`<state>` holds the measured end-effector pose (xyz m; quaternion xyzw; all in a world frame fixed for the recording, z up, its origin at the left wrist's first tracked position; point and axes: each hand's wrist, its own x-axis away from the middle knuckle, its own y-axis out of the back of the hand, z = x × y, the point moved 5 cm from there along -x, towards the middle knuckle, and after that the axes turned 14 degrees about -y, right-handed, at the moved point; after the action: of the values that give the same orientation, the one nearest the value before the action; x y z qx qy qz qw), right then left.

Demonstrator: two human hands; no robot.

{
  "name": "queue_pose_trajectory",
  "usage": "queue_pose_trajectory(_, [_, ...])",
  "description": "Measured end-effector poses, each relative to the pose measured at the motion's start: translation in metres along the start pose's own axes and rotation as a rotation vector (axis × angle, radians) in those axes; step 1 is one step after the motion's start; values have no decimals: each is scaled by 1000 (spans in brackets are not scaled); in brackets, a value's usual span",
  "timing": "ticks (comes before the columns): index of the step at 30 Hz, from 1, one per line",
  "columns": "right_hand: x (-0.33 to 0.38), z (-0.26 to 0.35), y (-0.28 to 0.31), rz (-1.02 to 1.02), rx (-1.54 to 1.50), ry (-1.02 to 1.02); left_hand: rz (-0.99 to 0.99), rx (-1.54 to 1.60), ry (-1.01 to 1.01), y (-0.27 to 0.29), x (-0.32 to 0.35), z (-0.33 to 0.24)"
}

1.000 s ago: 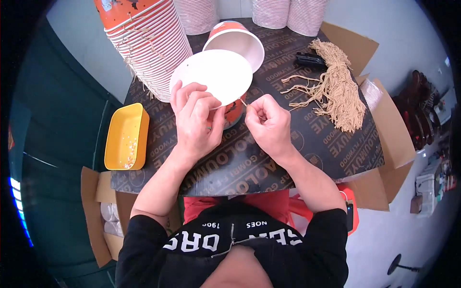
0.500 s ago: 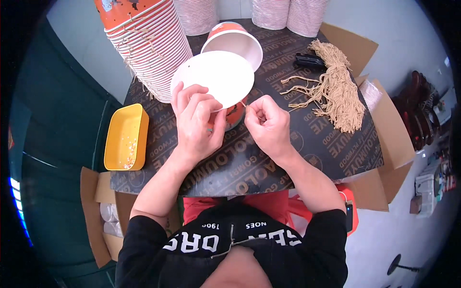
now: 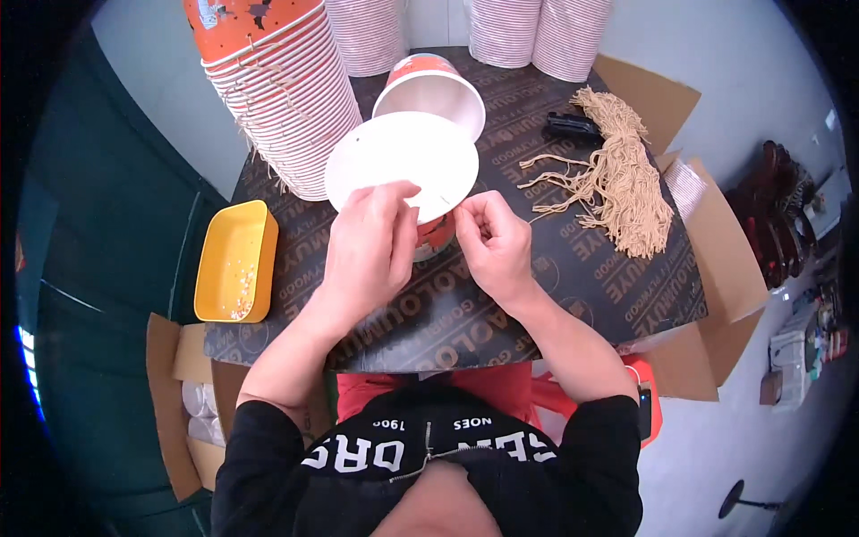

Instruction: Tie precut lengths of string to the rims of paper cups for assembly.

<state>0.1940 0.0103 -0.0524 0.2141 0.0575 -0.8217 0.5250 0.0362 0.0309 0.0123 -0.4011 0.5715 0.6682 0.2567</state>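
Note:
An orange paper bucket [image 3: 394, 148] with a white inside lies tilted on the dark tabletop, its mouth toward me. My left hand [image 3: 371, 237] is closed at the near rim, fingers together over the bucket's mouth; its thumb is mostly hidden. At the rim's lower right, my right hand [image 3: 492, 240] pinches a thin tan cord, mostly hidden by the fingers. A short cord end [image 3: 446, 200] shows against the white inside, near that rim. Just behind lies another orange paper bucket [image 3: 434, 97] on its side.
Nested orange buckets [image 3: 282, 98], with cords hanging from their rims, rise at the left. A yellow tray [image 3: 237, 259] holds small bits. To the right lie a bundle of tan cords [image 3: 626, 188] and a black tool [image 3: 574, 126]. Wrapped bucket stacks [image 3: 501, 31] stand behind; cardboard boxes [image 3: 716, 251] flank the table.
The cord tip at my right fingertips has moved to the rim, and a short end now shows inside the bucket. My left fingers have shifted rightward over the mouth.

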Motion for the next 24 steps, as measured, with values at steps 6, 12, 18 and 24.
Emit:
queue_pose_trajectory(6, [-1, 1, 2, -4, -37, 27, 460, 274, 287, -18, -27, 28])
queue_pose_trajectory(12, [-2, -4, 0, -16, -39, 24, 770, 481, 395, -34, -41, 44])
queue_pose_trajectory(18, [-4, -4, 1, 15, -24, 35, 688, 628, 380, -42, -32, 48])
queue_pose_trajectory(24, [-7, 0, 5, 96, 77, -5, 339, 721, 659, -22, -29, 55])
